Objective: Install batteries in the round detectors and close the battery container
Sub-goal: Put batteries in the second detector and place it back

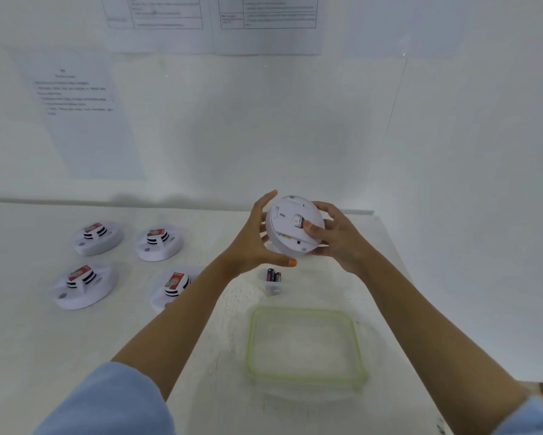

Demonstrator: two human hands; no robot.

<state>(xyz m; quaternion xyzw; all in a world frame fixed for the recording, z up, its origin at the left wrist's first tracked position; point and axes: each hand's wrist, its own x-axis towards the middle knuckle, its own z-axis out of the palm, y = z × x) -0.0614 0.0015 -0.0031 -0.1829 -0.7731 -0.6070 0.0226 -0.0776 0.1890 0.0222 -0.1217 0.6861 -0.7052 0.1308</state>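
I hold a white round detector [290,226] above the table, its back side turned toward me. My left hand [257,243] grips its left rim, fingers curled round the edge. My right hand [336,235] grips the right rim, thumb pressing near the small battery slot at the centre. Below my hands a small clear container [273,288] lies on the table with two batteries [274,275] in it. A clear lid with a green seal [306,346] lies flat nearer to me.
Several white round detectors with red-labelled tops stand on the left of the white table [28,340], among them one [97,238], another [158,243] and a third [83,287]. Printed sheets hang on the white wall behind. The table's right edge runs close by the lid.
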